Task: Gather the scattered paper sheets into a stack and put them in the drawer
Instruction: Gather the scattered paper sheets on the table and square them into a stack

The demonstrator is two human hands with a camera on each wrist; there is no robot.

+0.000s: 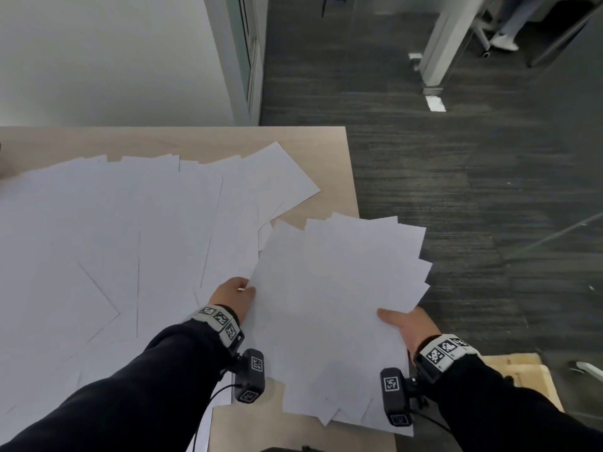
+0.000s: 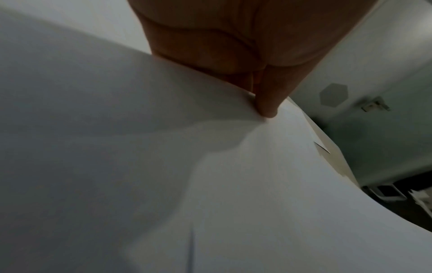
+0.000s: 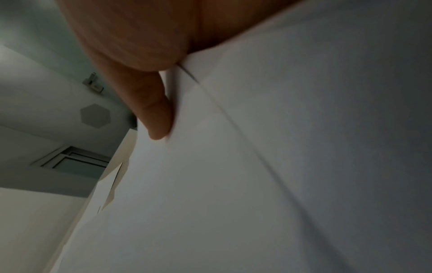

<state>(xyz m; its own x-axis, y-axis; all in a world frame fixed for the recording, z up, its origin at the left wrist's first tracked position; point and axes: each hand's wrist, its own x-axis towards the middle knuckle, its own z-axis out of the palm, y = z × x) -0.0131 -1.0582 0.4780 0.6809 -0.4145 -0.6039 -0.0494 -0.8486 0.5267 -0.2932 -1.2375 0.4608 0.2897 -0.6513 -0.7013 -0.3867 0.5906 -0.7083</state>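
Across the left and middle of the pale wood-grain surface [image 1: 329, 141], a wide spread of loose white paper sheets [image 1: 114, 239] is still lying overlapped and unaligned, waiting to be collected. Just right of that spread, the left hand [image 1: 233, 293] is pinching the left edge of a fanned bundle of white paper sheets [image 1: 339, 305], thumb on top and the other fingers hidden beneath; the left wrist view is showing the thumb pressing down on the paper. The bundle is hanging partly over the surface's right edge, its corners splayed out like a fan. On its right side, the right hand [image 1: 406, 326] is gripping the near right edge, thumb lying over the top sheet.

The step in hand looks like squaring the bundle. To do it well, both hands should be loosening slightly, tipping the sheets upright and tapping the long edge on the surface so the splayed corners slide flush. At lower right, a light wooden drawer corner [image 1: 528, 376] is showing, apparently open.
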